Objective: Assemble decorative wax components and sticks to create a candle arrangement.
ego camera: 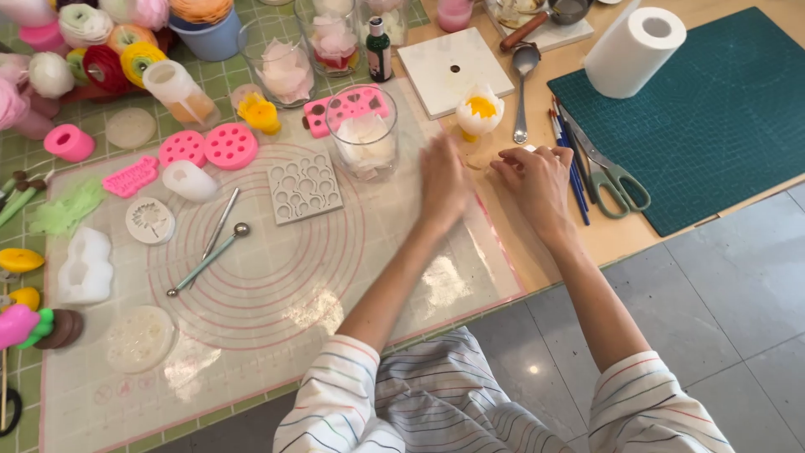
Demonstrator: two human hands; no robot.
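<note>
The left hand (444, 184) lay blurred on the clear mat (277, 335), fingers loosely spread, holding nothing. The right hand (534, 180) rested curled on the wooden table (604, 239); its grip was unclear. The white flower (480, 111) stood just beyond both hands' fingertips.

A light wooden table (625, 239) is standing on grey floor tiles (738, 285). Overhead light is reflecting off the glossy tiles.
</note>
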